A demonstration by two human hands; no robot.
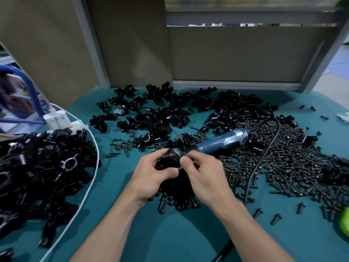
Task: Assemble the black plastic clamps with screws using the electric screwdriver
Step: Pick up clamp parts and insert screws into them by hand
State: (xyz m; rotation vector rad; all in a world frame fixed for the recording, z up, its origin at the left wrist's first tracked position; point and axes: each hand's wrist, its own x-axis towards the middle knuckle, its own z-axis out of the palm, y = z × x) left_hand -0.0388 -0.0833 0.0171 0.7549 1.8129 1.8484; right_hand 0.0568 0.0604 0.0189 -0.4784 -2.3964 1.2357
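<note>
Head view: left hand (151, 174), right hand (204, 173) pinch clamp (170, 157); screwdriver (221, 141) lies diagonal, bit toward hands.

Black clamp (170, 157) between both hands

No wording can be read anywhere. A white charger block (56, 120) on the left carries faint grey print and what looks like a small lightning-bolt sign, too pale to make out. The blue electric screwdriver (221, 141) has a pale label (238, 132) near its cord end, its print blurred beyond reading.
</note>
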